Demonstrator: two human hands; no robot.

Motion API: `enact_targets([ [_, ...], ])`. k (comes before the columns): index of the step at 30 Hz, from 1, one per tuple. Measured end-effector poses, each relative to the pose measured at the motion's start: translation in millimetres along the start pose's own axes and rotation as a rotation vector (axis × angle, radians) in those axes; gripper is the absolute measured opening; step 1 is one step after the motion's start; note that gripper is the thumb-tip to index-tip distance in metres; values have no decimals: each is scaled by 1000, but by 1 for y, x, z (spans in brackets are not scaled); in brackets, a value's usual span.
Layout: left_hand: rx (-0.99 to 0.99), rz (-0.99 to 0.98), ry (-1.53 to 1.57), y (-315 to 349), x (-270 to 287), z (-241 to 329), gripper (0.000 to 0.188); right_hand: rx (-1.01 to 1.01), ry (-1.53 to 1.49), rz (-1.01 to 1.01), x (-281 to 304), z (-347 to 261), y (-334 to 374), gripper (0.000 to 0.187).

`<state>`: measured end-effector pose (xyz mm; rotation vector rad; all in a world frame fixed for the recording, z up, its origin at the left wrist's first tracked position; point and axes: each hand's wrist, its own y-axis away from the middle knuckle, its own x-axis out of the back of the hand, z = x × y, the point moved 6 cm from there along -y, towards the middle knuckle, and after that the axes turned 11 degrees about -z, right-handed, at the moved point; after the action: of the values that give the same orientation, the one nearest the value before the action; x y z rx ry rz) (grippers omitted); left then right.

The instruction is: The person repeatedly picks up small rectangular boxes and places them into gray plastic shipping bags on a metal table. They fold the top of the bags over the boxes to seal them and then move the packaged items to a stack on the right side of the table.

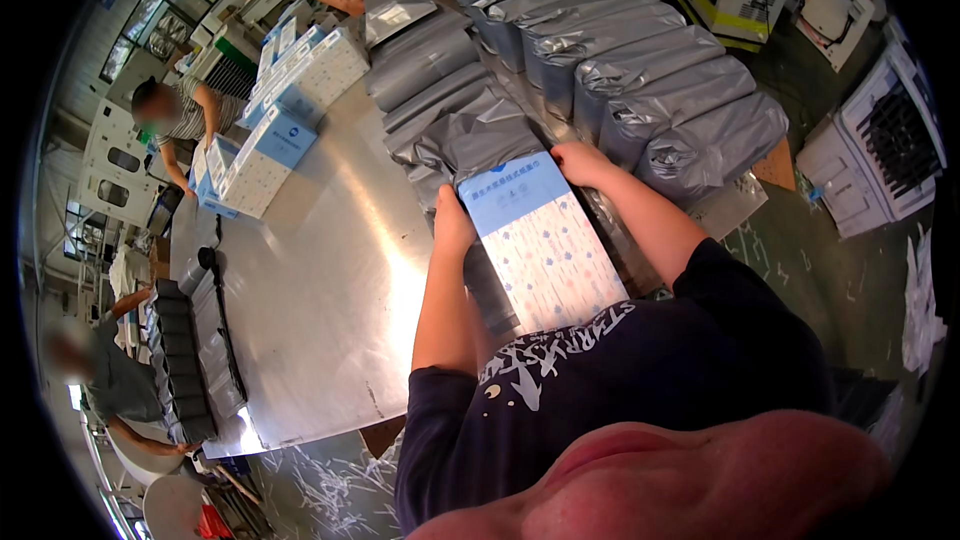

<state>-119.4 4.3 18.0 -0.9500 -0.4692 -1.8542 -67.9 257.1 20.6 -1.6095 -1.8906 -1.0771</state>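
Note:
A long white carton with a blue end band and small printed patterns (545,250) lies in front of me, its near end against my dark shirt. Its far end meets the opening of a grey plastic mailing bag (480,135), whose film is crumpled there. My left hand (455,222) is closed at the carton's left edge by the bag mouth, its fingers mostly hidden. At the far right corner, my right hand (584,165) is closed on the bag's edge, beside the carton.
Wrapped grey parcels (650,80) stand in a row at the right, and flat grey bags (425,55) lie beyond my hands. Across the metal table (320,280), cartons (270,150) are stacked. Three co-workers stand around its far and left sides. Black-grey packs (180,360) line the left edge.

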Motion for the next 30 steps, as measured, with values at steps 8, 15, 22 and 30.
enact_targets([
  [8,252,81,94,9,4,1,36,-31,132,119,1,7,-9,27],
  [15,294,-105,-81,1,1,-6,29,-26,192,13,7,-16,9,24],
  [22,169,-145,-165,36,35,25,16,153,288,-56,4,-32,42,20],
  [30,88,-121,-275,75,17,28,16,217,342,-60,-12,-32,62,17],
])
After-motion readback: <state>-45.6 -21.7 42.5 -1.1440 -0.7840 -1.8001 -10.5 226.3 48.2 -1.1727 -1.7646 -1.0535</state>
